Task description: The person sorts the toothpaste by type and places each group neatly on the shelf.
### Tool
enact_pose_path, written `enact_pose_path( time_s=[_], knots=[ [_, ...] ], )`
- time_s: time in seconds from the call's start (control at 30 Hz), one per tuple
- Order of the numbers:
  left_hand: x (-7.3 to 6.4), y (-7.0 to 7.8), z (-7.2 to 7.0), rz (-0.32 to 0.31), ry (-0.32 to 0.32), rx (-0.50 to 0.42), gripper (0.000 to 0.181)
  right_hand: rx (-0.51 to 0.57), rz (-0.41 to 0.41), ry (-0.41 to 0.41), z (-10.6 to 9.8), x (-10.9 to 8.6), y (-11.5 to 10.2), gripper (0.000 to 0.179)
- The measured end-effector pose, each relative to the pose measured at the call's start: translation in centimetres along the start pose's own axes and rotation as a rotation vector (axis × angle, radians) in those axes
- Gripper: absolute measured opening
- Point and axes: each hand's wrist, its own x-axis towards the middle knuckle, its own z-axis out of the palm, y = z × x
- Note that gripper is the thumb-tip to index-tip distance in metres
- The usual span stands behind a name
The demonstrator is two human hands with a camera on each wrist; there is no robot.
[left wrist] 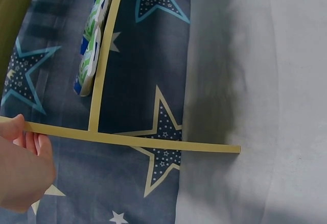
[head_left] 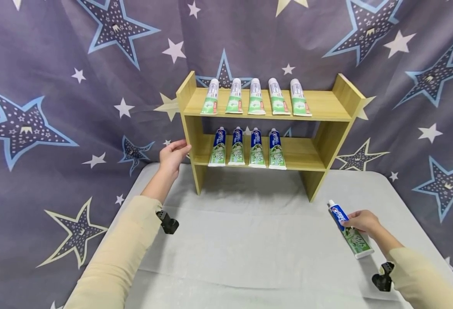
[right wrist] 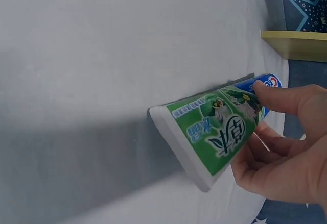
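With thumb and fingers my left hand (head_left: 173, 158) pinches the front edge of the left side panel of a two-tier wooden shelf (head_left: 301, 154). The left wrist view shows the thumb on the inner side of that panel (left wrist: 153, 143). Off the shelf's right front, my right hand (head_left: 366, 222) grips a blue-and-green toothpaste tube (head_left: 355, 240) around its middle, thumb on the printed face. Its white cap points toward the back, and its flat crimped end (right wrist: 176, 147) faces the front, low over the grey cloth.
Several white-and-green toothpaste tubes (head_left: 255, 98) lie in a row on the upper tier. Several blue-and-green tubes (head_left: 257, 151) line the lower tier's left and middle, with bare board to their right. A grey cloth (head_left: 242, 249) covers the table; a star-patterned curtain (head_left: 141, 116) hangs behind.
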Motion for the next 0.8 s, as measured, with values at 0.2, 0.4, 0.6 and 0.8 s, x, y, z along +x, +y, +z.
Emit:
enact_pose_path(
  time_s=[0.2,0.4,0.6,0.8],
  knots=[
    [0.0,-0.1,-0.1,0.002,0.000,-0.010,0.043,-0.025,0.025,0.023,0.4,-0.3,-0.5,0.050],
    [0.0,-0.1,-0.1,0.004,0.000,-0.007,0.042,-0.074,0.069,0.029,0.8,-0.5,-1.0,0.052],
    [0.0,-0.1,-0.1,0.001,-0.002,-0.017,0.042,-0.096,0.068,0.044,1.0,-0.8,-1.1,0.045],
    [0.0,-0.1,-0.1,0.005,0.002,-0.013,0.040,-0.079,0.085,0.029,1.1,-1.3,-1.3,0.051]
  ],
)
